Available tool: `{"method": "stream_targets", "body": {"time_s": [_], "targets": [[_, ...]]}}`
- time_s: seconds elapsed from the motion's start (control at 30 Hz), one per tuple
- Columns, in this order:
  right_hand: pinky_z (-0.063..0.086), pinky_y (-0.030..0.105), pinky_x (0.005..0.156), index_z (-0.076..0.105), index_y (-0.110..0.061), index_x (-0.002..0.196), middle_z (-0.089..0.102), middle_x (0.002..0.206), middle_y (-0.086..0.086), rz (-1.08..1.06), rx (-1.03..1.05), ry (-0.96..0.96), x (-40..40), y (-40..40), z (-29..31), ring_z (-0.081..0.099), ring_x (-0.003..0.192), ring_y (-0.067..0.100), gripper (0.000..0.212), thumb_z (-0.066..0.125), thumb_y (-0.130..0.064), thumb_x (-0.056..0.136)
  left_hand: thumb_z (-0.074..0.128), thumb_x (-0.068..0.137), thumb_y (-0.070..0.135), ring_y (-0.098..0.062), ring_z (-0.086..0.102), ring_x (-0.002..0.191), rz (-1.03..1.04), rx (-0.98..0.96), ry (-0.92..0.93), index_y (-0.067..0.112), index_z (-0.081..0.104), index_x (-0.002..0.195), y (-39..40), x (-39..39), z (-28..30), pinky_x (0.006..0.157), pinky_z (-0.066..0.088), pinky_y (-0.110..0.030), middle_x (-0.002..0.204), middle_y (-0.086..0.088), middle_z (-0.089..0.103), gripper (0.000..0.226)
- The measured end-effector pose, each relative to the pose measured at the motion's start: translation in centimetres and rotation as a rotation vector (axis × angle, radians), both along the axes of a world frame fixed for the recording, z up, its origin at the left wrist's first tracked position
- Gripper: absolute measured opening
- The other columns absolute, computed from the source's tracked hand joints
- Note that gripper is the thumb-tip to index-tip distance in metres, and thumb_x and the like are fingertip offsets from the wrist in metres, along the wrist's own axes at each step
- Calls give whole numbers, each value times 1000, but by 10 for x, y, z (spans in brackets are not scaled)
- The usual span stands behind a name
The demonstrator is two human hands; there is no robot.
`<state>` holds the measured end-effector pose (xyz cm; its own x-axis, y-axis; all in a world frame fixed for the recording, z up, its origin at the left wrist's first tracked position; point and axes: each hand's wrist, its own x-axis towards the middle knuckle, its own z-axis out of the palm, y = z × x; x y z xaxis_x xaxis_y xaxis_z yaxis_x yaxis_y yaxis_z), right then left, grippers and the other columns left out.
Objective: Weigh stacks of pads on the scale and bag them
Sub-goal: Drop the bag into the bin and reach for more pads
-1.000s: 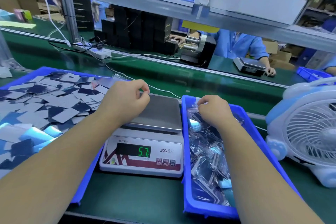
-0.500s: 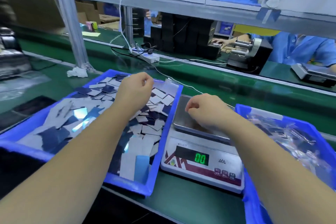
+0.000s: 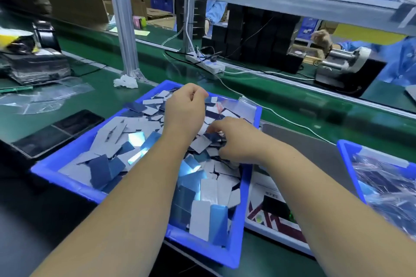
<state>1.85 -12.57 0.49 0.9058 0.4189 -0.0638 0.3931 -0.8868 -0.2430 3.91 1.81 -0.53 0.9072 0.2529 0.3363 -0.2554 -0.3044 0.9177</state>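
Green conveyor matting runs the length of a factory bench, with an aluminium frame post and a white power strip behind it. Both hands work inside the large blue plastic tray, which is heaped with loose rectangular pads in grey, dark blue and reflective film. The right hand is curled down into the heap, its fingers seeming to gather several pads, though how many it holds I cannot tell. Just beyond it and to its left, the left hand hovers over the heap with fingers loosely curled and thumb near forefinger; whether it pinches anything is hidden.

To the right of the right hand lies the digital scale with a steel platform; its platform looks bare and its display is covered by the forearm. Further right again, a second blue plastic tray holds filled clear plastic bags. A flat clear zip bag rests at the big tray's far corner, just past the left hand.

The risks here, as I judge them: slippery film-faced pads could fan out and drop from a loose pinch while crossing to the scale, and a rough handful may give the wrong weight, needing correction.
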Motion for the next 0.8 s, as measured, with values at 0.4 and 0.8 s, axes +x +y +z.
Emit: {"method": "stream_targets", "body": {"time_s": [0.4,0.8], "targets": [[40,27,74,53,-34,129,55,105,-13,212,-3,-44,8,7,-6,45,95,15,64,68,-19,69,50,91,24,-5,43,51,-41,-29,-35,25,64,76,-4,2,4,47,31,-18,47,17,48,21],[38,35,60,61,-22,103,54,78,-2,157,4,-338,15,3,-10,52,77,25,23,53,-21,83,51,90,21,-4,40,46,-36,-101,-60,23,65,77,-3,-2,8,44,31,-14,45,16,45,19]]}}
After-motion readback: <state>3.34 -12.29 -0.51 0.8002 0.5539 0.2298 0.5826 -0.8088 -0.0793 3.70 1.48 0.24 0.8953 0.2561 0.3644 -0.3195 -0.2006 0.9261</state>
